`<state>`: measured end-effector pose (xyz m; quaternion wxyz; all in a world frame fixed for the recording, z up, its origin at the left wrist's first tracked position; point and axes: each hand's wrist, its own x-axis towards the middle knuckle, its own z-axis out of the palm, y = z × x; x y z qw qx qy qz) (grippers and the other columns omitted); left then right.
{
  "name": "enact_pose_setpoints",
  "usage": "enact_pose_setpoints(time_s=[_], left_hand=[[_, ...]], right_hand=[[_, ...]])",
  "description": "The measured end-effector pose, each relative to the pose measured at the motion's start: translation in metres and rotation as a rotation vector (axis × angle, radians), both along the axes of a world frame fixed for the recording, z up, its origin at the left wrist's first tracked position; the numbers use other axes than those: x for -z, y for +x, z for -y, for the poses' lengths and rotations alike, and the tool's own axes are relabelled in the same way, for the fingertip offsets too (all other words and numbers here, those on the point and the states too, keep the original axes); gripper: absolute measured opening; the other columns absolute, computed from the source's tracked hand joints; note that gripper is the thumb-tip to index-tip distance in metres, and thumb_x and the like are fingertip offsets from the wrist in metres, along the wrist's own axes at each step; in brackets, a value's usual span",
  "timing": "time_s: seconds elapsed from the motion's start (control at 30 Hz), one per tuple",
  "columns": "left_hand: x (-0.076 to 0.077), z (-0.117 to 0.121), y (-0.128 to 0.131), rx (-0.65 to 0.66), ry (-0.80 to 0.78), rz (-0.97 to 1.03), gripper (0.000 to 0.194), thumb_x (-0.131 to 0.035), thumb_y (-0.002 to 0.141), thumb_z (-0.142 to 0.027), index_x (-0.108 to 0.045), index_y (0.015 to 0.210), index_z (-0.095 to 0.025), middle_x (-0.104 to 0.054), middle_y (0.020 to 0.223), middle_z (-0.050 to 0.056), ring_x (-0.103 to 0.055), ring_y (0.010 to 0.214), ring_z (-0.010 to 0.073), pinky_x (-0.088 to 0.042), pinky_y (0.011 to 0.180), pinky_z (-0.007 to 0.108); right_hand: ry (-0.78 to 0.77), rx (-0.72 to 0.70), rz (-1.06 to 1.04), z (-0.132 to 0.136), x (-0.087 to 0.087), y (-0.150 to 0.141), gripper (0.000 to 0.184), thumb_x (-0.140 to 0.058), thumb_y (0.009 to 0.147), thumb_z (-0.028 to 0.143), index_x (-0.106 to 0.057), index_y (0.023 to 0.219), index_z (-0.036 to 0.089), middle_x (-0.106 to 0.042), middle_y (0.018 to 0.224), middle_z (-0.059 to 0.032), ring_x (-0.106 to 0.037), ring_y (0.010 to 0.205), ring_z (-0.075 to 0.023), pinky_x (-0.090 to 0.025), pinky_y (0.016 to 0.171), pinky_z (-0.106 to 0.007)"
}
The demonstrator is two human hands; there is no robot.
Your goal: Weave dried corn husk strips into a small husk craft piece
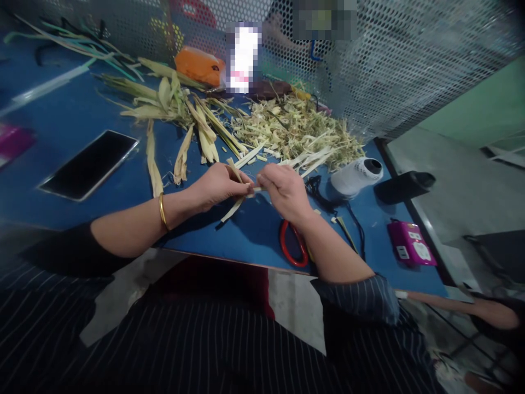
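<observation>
Over the front of the blue table, my left hand (223,185) is closed, thumb and fingers pinching a pale strip of dried husk (233,210). The strip's free end hangs below the fingers. Close beside it on the right, my right hand (284,187) is also closed, its fingertips curled on the strip's other end. A short piece of it shows between the two hands. Red-handled scissors (293,243) lie under my right wrist, their blades hidden. Behind the hands are cut pale husk strips (314,156) and a pile of shredded husk (283,126).
Dried corn husks (172,104) lie at the back left. A phone (90,164) rests on the left of the blue table (229,241). On the right are a white thread cone (355,176), a black bottle (404,187) and a magenta box (412,243). A perforated metal screen (369,82) stands behind.
</observation>
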<state>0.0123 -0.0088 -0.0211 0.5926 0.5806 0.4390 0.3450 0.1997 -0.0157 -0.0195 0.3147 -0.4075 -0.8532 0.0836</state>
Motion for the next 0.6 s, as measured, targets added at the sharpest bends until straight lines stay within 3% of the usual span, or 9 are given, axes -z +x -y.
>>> enact_pose_setpoints(time_s=[0.13,0.23,0.4,0.5,0.6], left_hand=[[-0.0013,0.0003,-0.0016,0.068,-0.005,-0.037,0.009,-0.076,0.063,-0.021,-0.073,0.063,-0.013,-0.066,0.062,0.006,-0.056,0.056,0.0132,-0.044,0.054,0.026],[-0.0050,0.0013,-0.0018,0.110,-0.047,-0.079,0.007,-0.075,0.063,-0.019,-0.073,0.066,-0.012,-0.065,0.060,0.005,-0.056,0.057,0.0126,-0.045,0.055,0.026],[-0.0092,0.0025,-0.0021,0.253,0.034,-0.206,0.009,-0.070,0.067,-0.020,-0.072,0.067,-0.011,-0.065,0.061,0.004,-0.055,0.057,0.0120,-0.040,0.053,0.025],[-0.0083,0.0023,-0.0017,0.292,0.075,-0.253,0.011,-0.072,0.066,-0.021,-0.069,0.073,-0.012,-0.066,0.062,0.004,-0.058,0.059,0.0134,-0.039,0.053,0.025],[-0.0067,0.0029,-0.0009,0.255,0.077,-0.178,0.025,-0.077,0.063,-0.020,-0.062,0.082,-0.015,-0.068,0.063,0.002,-0.062,0.061,0.0149,-0.043,0.056,0.024]], right_hand=[[-0.236,0.017,-0.249,-0.0023,0.0005,0.0011,0.042,-0.039,0.098,0.048,-0.048,0.066,0.022,-0.052,0.064,0.0011,-0.047,0.061,-0.0130,-0.037,0.062,-0.028],[-0.319,-0.023,-0.351,-0.0039,-0.0003,0.0013,0.045,-0.043,0.096,0.052,-0.049,0.064,0.021,-0.050,0.061,0.0017,-0.045,0.060,-0.0118,-0.038,0.062,-0.027],[-0.429,-0.070,-0.364,-0.0056,-0.0004,0.0001,0.041,-0.052,0.093,0.048,-0.054,0.064,0.019,-0.049,0.060,0.0022,-0.046,0.058,-0.0099,-0.036,0.060,-0.025],[-0.637,-0.047,-0.445,-0.0073,0.0007,0.0001,0.038,-0.055,0.090,0.042,-0.056,0.062,0.018,-0.048,0.052,0.0036,-0.044,0.051,-0.0085,-0.035,0.054,-0.024],[-0.836,0.016,-0.566,-0.0099,0.0041,0.0006,0.033,-0.059,0.086,0.037,-0.058,0.059,0.017,-0.044,0.045,0.0052,-0.039,0.044,-0.0069,-0.030,0.048,-0.023]])
